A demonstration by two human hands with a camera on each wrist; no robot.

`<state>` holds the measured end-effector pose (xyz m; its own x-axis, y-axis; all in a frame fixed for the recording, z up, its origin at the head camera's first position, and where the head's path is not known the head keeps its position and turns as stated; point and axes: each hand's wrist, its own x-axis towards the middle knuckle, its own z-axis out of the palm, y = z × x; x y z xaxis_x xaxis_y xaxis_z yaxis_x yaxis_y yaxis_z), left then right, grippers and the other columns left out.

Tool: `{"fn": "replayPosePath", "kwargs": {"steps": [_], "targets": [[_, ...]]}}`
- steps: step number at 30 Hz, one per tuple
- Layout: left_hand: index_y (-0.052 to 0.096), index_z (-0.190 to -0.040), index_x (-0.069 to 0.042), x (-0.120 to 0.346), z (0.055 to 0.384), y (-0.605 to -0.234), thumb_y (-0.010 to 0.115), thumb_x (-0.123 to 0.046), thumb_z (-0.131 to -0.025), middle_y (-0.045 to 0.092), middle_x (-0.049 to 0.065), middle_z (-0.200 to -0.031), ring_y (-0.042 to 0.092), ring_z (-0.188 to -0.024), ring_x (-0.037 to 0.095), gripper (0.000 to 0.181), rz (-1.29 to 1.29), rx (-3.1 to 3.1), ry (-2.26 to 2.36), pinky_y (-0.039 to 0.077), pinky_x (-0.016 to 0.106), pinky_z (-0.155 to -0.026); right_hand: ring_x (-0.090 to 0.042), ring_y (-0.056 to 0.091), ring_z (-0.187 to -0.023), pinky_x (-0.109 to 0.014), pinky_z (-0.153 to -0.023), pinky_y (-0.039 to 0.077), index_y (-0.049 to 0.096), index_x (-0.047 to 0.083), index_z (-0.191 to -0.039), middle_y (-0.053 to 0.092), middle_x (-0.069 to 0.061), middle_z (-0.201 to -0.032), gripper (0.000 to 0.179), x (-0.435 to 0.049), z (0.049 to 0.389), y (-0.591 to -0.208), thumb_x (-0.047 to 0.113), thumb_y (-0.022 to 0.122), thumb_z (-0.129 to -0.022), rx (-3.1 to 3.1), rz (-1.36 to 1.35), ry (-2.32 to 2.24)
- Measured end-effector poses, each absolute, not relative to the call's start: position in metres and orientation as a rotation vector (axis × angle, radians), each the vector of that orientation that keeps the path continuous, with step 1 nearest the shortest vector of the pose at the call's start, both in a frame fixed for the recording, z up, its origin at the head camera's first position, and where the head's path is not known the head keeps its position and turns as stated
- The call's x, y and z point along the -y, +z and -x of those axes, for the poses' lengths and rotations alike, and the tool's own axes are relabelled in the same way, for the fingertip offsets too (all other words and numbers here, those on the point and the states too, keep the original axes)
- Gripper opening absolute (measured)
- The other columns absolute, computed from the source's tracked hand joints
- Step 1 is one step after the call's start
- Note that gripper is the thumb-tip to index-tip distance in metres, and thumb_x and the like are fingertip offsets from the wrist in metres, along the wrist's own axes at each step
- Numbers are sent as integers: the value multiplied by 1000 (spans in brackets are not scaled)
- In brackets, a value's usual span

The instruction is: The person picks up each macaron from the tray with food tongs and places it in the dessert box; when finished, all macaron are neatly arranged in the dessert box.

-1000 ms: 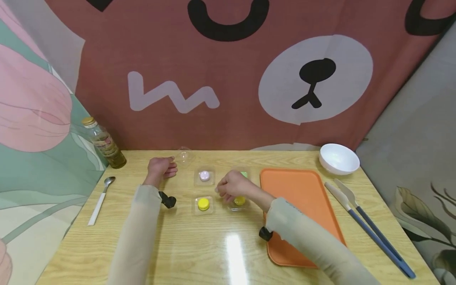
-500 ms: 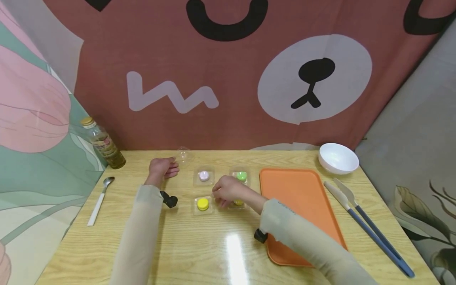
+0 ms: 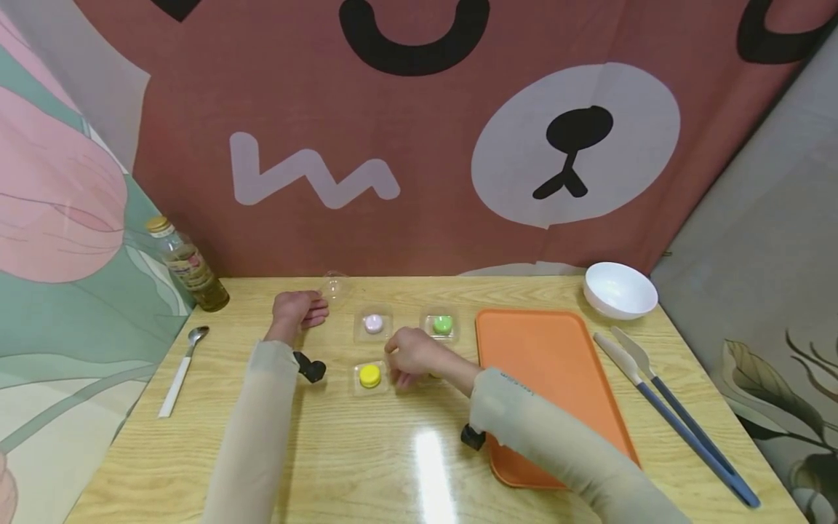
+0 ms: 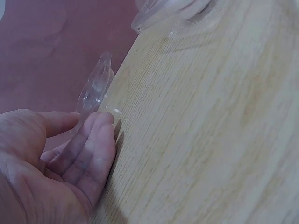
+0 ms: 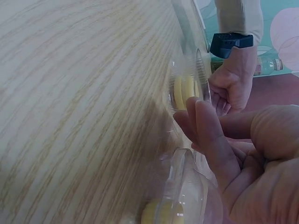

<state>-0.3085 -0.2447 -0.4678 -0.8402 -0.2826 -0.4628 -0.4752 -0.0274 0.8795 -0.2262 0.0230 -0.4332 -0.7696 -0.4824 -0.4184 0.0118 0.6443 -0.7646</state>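
In the head view my left hand (image 3: 299,309) is at the back of the table. Its thumb and fingertips pinch a clear domed plastic lid (image 4: 95,86) by the edge. My right hand (image 3: 415,353) reaches over the middle. Its fingertips are right at the rim of a clear box holding a yellow macaron (image 3: 369,375), with thumb and fingers extended in the right wrist view. Another boxed yellow macaron (image 5: 161,212) lies below that hand, mostly hidden from the head camera. Behind stand clear boxes with a lilac macaron (image 3: 373,324) and a green macaron (image 3: 442,325).
An orange tray (image 3: 543,378) lies right of the boxes. Beyond it are a white bowl (image 3: 620,291) and two blue-handled spreading knives (image 3: 681,422). On the left are an oil bottle (image 3: 193,269) and a white-handled spoon (image 3: 179,378). A printed cloth hangs behind the table.
My right hand has moved left from the right-hand boxes to the front-left yellow macaron's box, uncovering the green macaron. The left hand keeps holding the clear lid in nearly the same place.
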Motion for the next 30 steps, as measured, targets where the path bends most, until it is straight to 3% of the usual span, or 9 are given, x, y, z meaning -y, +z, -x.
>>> {"fn": "replayPosePath", "kwargs": {"steps": [7,16,20,24,30], "targets": [[57,-138,3,245,306,-462,62,-18,-101,77,1,-81,76,-70,12,43,816,-2065,2007,64,29,-73,-18,68,-52,-37,-58,63,54,-9,-140,74,-17,-74,44,-23,225,-437,-3,53,-97,-2240,391,-1069],[52,-143,6,241,303,-451,59,-15,-101,73,0,-80,75,-66,11,47,671,-2110,2042,63,31,-77,-15,67,-51,-38,-59,63,55,-10,-138,75,-13,-73,41,-26,225,-436,3,54,-100,-2212,402,-1094],[54,-143,3,236,302,-446,58,-19,-102,75,1,-89,75,-68,9,46,582,-2187,1957,63,29,-76,-15,69,-53,-40,-63,64,50,-9,-143,76,-15,-78,47,-35,228,-430,14,58,-103,-2185,392,-1125],[56,-140,2,228,301,-438,59,-21,-102,75,8,-100,74,-68,9,45,507,-2239,1923,64,29,-75,-16,71,-57,-36,-62,64,54,-5,-142,77,-21,-89,46,-46,237,-419,21,57,-104,-2160,379,-1160],[58,-139,1,209,295,-422,61,-22,-101,72,20,-117,76,-72,14,44,378,-2276,1886,64,35,-79,-21,74,-74,-36,-71,64,55,-1,-142,73,-26,-111,46,-72,260,-411,29,51,-107,-2080,304,-1374]]}}
